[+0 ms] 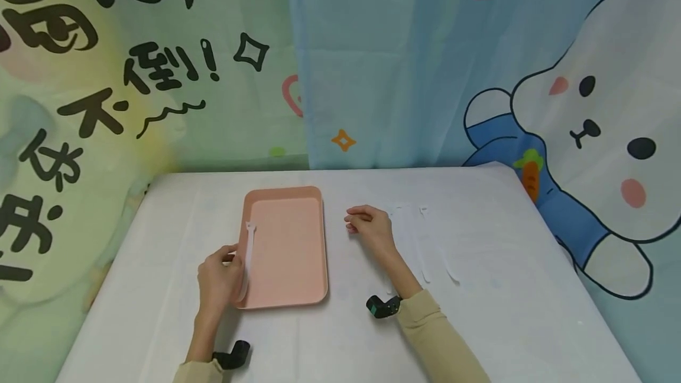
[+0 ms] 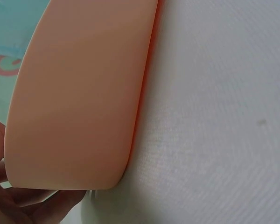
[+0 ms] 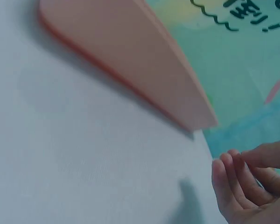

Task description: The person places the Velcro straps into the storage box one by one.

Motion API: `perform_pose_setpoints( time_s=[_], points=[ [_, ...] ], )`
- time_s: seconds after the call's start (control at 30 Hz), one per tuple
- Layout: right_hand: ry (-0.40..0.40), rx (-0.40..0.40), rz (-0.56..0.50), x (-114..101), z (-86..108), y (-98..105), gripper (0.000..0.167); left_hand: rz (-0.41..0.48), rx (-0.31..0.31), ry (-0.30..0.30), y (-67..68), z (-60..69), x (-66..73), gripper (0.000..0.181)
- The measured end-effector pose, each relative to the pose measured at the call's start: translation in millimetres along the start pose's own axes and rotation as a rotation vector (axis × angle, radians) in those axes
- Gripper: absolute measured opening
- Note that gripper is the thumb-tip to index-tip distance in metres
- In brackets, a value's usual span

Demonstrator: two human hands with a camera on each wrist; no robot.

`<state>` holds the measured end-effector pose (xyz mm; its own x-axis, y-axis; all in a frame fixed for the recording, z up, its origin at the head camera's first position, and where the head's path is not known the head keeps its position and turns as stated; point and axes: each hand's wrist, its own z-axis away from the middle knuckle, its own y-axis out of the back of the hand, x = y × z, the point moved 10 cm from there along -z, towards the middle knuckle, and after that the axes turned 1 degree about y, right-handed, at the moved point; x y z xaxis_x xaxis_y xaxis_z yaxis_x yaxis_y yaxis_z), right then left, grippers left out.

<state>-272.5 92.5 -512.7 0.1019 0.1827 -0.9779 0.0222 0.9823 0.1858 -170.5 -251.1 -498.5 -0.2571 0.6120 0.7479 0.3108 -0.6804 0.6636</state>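
My left hand (image 1: 219,276) meets the tray (image 1: 289,247), grip unclear; right hand (image 1: 372,232) loose, empty. I'd go gently, lest the fork (image 1: 249,250) slide.

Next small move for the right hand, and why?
Probably move the right hand rightward and pinch one of the loose white utensils: it appears empty, and they lie on the table outside the pink tray, which holds one white utensil. The left hand is at its left rim.
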Motion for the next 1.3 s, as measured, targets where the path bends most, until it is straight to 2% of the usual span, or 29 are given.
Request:
perform_pose_setpoints(
  time_s=[0.37,0.5,0.57,0.8,1.0,1.3],
  points=[
    [-0.07,0.159,0.12,23.1,-6.0,59.6,0.025,0.001,-0.004,-0.01,1.2,0.0,2.9,0.03],
    [-0.07,0.249,0.189,23.9,-8.4,81.8,0.028,-0.004,0.005,-0.026,3.6,-0.4,3.7,0.029],
    [-0.074,0.266,0.218,24.2,-9.6,89.1,0.029,-0.003,0.009,-0.024,3.9,-1.0,2.7,0.029],
    [-0.118,0.197,0.276,31.3,-16.1,91.7,0.039,0.025,-0.009,-0.018,2.2,0.8,2.8,0.032],
    [-0.132,0.178,0.341,34.5,-21.0,92.5,0.034,0.018,-0.013,-0.001,0.8,1.7,2.6,0.029],
    [-0.089,0.175,0.405,29.4,-26.1,91.8,0.028,0.018,-0.005,0.013,2.1,1.4,1.7,0.028]
  ],
)
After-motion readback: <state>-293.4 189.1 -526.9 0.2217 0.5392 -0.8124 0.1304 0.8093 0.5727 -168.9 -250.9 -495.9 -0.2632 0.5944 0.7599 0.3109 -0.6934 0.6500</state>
